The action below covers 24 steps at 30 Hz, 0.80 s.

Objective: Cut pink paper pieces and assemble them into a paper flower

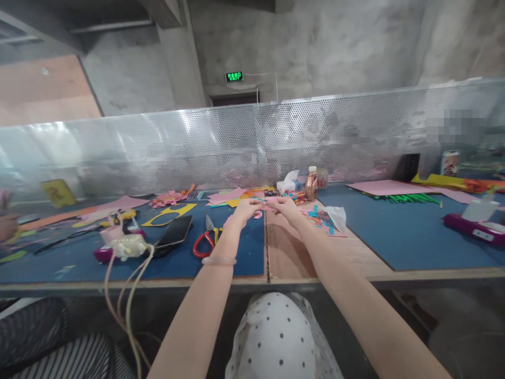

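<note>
Both my hands reach forward over the table and meet above the gap between two boards. My left hand (248, 209) is closed, its fingers pinching a small pink craft piece (269, 202) with a bit of blue at one end. The other side of that piece is pinched by my right hand (286, 207); fingers cover much of it. Red-handled scissors (204, 241) lie left of my left forearm. Blue and orange scraps (325, 223) are spread to the right of my right hand, beside a crumpled white tissue (336, 217).
A dark phone (174, 231) and a power strip (128, 246) with hanging cords are at left. A brown bottle (311, 184) and tissue pack (289, 184) stand behind my hands. Pink sheets (389, 187) and a purple glue gun (473, 229) lie right. Another person's hand (7, 226) shows far left.
</note>
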Each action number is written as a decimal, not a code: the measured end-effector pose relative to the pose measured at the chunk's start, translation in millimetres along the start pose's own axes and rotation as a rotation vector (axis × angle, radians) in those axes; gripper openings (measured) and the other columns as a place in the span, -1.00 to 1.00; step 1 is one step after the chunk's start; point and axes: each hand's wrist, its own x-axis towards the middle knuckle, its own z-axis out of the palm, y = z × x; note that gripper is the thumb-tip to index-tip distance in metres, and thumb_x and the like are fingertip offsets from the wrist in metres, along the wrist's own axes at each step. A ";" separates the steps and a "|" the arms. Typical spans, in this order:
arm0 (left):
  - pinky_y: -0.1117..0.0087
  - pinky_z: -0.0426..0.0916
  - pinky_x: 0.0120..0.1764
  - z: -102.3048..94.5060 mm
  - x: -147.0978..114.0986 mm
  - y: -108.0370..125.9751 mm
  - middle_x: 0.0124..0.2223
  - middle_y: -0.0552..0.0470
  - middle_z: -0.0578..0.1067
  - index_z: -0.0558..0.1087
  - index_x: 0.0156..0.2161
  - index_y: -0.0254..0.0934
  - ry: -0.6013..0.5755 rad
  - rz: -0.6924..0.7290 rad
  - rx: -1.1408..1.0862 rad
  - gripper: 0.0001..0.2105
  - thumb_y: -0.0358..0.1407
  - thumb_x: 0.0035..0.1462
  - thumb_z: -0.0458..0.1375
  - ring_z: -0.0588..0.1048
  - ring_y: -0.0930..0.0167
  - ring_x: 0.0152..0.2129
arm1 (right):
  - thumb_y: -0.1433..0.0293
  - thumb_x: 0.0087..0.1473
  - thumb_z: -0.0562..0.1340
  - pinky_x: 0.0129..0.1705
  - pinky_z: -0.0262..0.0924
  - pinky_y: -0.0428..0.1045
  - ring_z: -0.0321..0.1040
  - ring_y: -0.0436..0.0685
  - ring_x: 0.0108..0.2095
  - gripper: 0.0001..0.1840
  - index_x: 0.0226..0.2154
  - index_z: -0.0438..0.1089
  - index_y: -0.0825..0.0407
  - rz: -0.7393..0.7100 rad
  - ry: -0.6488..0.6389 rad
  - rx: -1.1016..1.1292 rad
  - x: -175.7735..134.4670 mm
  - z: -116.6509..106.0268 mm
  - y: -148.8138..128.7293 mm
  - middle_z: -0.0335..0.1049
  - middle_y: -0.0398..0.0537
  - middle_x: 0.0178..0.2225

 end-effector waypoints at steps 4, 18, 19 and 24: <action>0.36 0.31 -0.37 0.6 0.3 -0.6 -0.51 0.01 0.41 0.46 -0.48 -0.38 0.007 -0.011 -0.005 -0.69 -0.19 -0.36 0.35 0.38 0.48 -0.56 | 0.18 -0.19 0.23 -0.46 0.10 -0.12 0.17 -0.04 -0.49 -0.66 -0.44 0.46 0.12 -0.002 0.011 0.025 0.4 3.2 2.7 0.32 -0.11 -0.52; 0.37 0.27 -0.31 -2.8 1.6 2.4 -0.43 -0.05 0.50 0.50 -0.48 -0.33 0.157 0.127 0.119 -0.82 -0.25 -0.24 0.28 0.42 0.38 -0.43 | 0.07 -0.18 0.22 -0.49 0.12 -0.12 0.21 -0.04 -0.52 -0.59 -0.49 0.41 0.10 0.023 0.111 0.085 -1.2 8.1 -5.7 0.33 -0.09 -0.52; 0.37 0.26 -0.29 -2.6 2.6 2.5 -0.39 -0.06 0.51 0.50 -0.46 -0.33 0.193 0.113 0.063 -0.82 -0.25 -0.24 0.27 0.42 0.38 -0.40 | 0.06 -0.18 0.22 -0.49 0.12 -0.12 0.21 -0.04 -0.53 -0.58 -0.49 0.41 0.11 0.026 0.131 0.090 -1.0 9.5 -6.1 0.33 -0.09 -0.53; 0.37 0.26 -0.29 0.7 6.5 1.4 -0.37 -0.07 0.51 0.50 -0.44 -0.34 0.273 0.063 -0.030 -0.75 -0.22 -0.29 0.30 0.43 0.36 -0.35 | 0.11 -0.23 0.25 -0.50 0.04 -0.12 0.13 -0.07 -0.57 -0.62 -0.54 0.44 0.13 -0.078 0.049 0.000 -2.3 19.3 -5.2 0.31 -0.13 -0.59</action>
